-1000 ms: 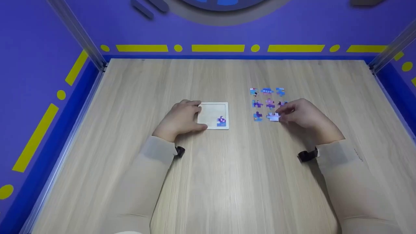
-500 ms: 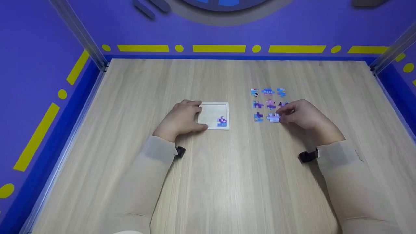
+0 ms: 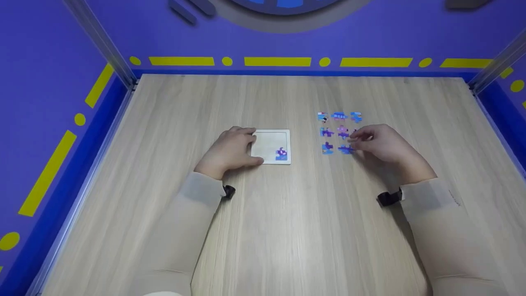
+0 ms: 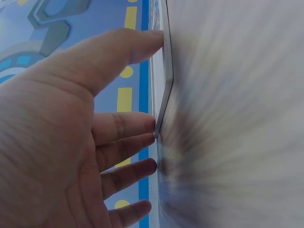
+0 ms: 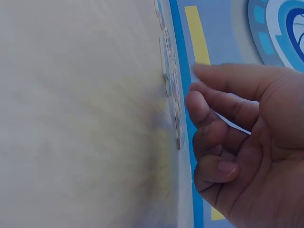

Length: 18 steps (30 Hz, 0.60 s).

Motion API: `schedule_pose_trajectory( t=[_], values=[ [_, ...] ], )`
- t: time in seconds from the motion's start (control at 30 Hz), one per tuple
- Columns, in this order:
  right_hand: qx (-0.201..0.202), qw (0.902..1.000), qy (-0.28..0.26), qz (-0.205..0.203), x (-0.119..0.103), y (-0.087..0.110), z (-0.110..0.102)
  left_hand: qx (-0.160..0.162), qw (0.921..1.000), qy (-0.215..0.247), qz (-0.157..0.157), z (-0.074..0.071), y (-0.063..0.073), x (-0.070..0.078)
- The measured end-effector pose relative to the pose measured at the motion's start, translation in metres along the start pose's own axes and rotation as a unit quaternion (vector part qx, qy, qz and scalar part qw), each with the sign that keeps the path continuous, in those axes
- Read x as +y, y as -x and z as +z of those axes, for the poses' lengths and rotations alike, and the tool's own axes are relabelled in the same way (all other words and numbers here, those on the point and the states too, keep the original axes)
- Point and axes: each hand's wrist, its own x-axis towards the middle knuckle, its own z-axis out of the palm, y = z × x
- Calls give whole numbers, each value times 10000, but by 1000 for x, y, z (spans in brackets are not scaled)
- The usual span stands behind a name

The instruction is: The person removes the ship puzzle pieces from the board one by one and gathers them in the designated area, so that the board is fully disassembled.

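A square white puzzle tray [image 3: 288, 142] lies on the table, with one purple and blue jigsaw piece [image 3: 281, 154] in its near right corner. My left hand [image 3: 228, 150] holds this tray at its left side, thumb on the near edge and fingers at the far left corner. In the left wrist view the tray [image 4: 167, 71] shows edge-on between thumb and fingertips. My right hand [image 3: 384, 144] hovers at the right of the loose pieces, its thumb and forefinger apart over a blue and purple jigsaw piece [image 3: 345, 149]. Nothing shows between the fingers [image 5: 228, 130] of that hand in the right wrist view.
Several loose jigsaw pieces lie in rows right of the tray, among them a blue one [image 3: 356, 117], a pink and purple one [image 3: 342, 131] and a purple and blue one [image 3: 327, 148]. The wooden table [image 3: 279, 230] is bordered by blue panels [image 3: 287, 45] with yellow markings.
The piece by my right fingertips looked pale and shiny; now it lies flat with its colours showing. My right thumb and forefinger have come off it. The left hand keeps its place.
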Motion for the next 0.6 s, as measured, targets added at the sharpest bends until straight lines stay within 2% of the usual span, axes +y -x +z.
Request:
schedule_pose_trajectory(
  t=[0.2,0.6],
  values=[
    [45,9998,-186,49,-17,0,12,-110,9998,186,-41,4,-2,1],
    [-123,9978,-245,-596,-76,-13,41,-113,9992,357,-146,1,1,-1]
  ],
)
